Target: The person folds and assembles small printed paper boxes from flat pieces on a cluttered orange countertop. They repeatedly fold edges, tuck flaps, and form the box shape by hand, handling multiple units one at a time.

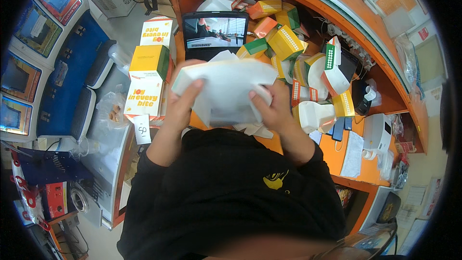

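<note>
Between my two hands, in front of my chest, is a white cardboard food carton [224,84], slightly blurred, with its plain side toward me. My left hand [185,98] grips its left side, thumb on the near face. On the right side my right hand [272,101] clasps it in the same way, thumb pressed on the white face. The fingers behind the carton are mostly hidden. Beyond it an open laptop [215,31] shows a video picture. Right of the carton lies a loose heap of folded cartons in yellow [285,42], green, orange and white.
To the left stand stacked boxes [148,65], with a numbered white tag [142,129] by them. A clear plastic bag [113,108] lies farther left. At the right are phones [339,129], a cloth [352,154] and a white device [378,134]. An orange shelf edge [356,24] curves behind the heap.
</note>
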`<state>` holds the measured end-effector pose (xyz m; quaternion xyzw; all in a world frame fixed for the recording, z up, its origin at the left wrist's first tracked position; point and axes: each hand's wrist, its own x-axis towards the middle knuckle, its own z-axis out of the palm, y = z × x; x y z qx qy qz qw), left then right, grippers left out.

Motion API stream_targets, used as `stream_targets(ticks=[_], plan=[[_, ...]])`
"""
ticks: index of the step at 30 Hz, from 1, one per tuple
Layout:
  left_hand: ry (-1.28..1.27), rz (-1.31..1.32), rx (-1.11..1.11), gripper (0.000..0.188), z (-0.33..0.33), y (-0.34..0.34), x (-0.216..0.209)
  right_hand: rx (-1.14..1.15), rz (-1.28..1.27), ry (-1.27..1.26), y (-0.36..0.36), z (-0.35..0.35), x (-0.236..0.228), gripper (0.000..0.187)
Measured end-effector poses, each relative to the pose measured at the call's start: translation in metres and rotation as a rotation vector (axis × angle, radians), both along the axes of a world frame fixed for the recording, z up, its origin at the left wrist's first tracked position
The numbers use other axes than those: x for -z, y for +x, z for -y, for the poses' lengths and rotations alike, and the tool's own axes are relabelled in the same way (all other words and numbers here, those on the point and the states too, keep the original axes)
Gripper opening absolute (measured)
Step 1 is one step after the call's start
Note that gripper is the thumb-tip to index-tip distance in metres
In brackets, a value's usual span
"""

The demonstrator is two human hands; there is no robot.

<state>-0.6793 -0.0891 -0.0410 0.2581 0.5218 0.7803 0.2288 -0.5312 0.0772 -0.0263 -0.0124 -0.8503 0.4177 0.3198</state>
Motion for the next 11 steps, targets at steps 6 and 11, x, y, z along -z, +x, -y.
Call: stream_targets(ticks=[6,11], plan=[[0.047,0.381,-0.238,0.057,-0.015,-0.014,0.022,0.376,-0.274,0.202,0.024,-0.012,-0.056,0.031],[0.251,0.599,-0.272,0.046,-0.014,-0.028,0.033,-1.249,-0.321,-0.316,0.106,0.035,-0.154,0.018]])
